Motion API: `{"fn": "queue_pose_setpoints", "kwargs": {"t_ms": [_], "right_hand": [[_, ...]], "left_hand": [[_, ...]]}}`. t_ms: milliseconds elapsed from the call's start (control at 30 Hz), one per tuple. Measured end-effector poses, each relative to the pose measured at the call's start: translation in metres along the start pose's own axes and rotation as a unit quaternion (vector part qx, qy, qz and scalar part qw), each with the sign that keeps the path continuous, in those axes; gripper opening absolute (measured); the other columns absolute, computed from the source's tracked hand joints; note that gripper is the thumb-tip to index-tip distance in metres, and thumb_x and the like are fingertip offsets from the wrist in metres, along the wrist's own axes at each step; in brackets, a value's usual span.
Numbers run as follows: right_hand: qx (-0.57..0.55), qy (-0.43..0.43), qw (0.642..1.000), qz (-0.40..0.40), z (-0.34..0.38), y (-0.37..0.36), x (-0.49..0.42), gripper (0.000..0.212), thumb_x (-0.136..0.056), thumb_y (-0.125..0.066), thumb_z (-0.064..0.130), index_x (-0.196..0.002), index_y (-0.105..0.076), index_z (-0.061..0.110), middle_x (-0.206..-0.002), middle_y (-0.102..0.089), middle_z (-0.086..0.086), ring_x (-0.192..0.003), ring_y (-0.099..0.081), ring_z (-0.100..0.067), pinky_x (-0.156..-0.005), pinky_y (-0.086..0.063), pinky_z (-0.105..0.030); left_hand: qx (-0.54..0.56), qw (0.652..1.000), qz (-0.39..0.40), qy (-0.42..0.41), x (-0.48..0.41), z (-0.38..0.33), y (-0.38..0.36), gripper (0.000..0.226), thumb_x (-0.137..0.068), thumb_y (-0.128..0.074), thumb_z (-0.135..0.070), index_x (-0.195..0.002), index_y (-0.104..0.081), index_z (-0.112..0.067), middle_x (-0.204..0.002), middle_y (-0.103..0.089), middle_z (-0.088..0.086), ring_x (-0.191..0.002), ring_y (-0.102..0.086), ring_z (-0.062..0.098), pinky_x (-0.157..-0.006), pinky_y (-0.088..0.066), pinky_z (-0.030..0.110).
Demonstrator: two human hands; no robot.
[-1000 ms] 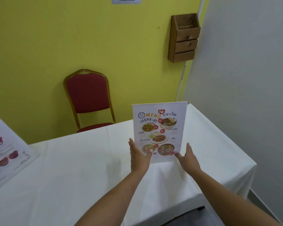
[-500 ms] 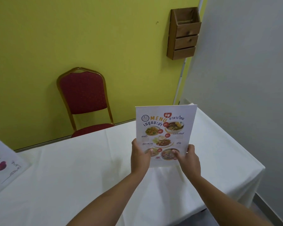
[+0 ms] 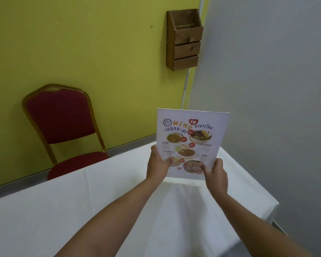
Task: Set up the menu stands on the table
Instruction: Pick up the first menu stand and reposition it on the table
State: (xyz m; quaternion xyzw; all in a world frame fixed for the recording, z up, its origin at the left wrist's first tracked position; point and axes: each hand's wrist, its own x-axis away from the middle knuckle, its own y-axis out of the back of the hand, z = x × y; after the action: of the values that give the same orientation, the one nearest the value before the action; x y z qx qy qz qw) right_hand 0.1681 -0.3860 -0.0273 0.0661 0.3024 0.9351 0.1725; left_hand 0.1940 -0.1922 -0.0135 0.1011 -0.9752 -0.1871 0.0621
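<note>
A white menu stand (image 3: pixel 191 138) printed with food photos and the word MENU is held upright, lifted above the far right part of the white-clothed table (image 3: pixel 82 201). My left hand (image 3: pixel 157 164) grips its lower left edge, thumb on the front. My right hand (image 3: pixel 216 173) grips its lower right corner. The stand's base is hidden behind my hands.
A red padded chair (image 3: pixel 63 125) with a gold frame stands behind the table against the yellow wall. A wooden wall rack (image 3: pixel 183 39) hangs above right. A grey wall runs close along the table's right edge (image 3: pixel 267 199).
My hands closed on the menu stand and lifted it off the table. The view shifted right, and the other menu at the left edge has left the frame.
</note>
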Motion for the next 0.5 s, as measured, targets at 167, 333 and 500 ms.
{"fn": "queue_pose_setpoints", "kwargs": {"t_ms": [167, 333, 500], "right_hand": [[0.004, -0.032, 0.999, -0.018, -0.006, 0.01, -0.051, 0.033, -0.092, -0.058, 0.038, -0.106, -0.044, 0.012, -0.095, -0.059, 0.003, -0.077, -0.057, -0.024, -0.061, -0.044, -0.036], [0.006, -0.046, 0.999, -0.029, -0.014, 0.007, -0.088, 0.029, -0.097, -0.05, 0.035, -0.112, -0.047, 0.011, -0.102, -0.065, -0.005, -0.077, -0.055, -0.024, -0.06, -0.038, -0.034], [0.006, -0.048, 0.999, -0.022, -0.02, 0.005, -0.113, 0.031, -0.098, -0.046, 0.035, -0.118, -0.047, 0.011, -0.109, -0.066, -0.007, -0.081, -0.054, -0.024, -0.065, -0.039, -0.034]], "left_hand": [[-0.026, 0.999, 0.042, -0.013, -0.05, -0.024, -0.038, 0.058, -0.082, -0.073, -0.016, -0.126, -0.037, -0.013, -0.13, -0.058, 0.002, -0.117, -0.058, 0.024, -0.087, -0.053, 0.039], [-0.046, 0.997, 0.053, -0.01, -0.092, -0.035, -0.064, 0.057, -0.083, -0.073, -0.015, -0.129, -0.039, -0.01, -0.133, -0.058, 0.006, -0.122, -0.056, 0.026, -0.09, -0.051, 0.036], [-0.074, 0.996, 0.05, -0.007, -0.117, -0.04, -0.075, 0.049, -0.087, -0.07, -0.015, -0.127, -0.043, -0.007, -0.13, -0.06, 0.01, -0.119, -0.058, 0.029, -0.088, -0.049, 0.035]]}}
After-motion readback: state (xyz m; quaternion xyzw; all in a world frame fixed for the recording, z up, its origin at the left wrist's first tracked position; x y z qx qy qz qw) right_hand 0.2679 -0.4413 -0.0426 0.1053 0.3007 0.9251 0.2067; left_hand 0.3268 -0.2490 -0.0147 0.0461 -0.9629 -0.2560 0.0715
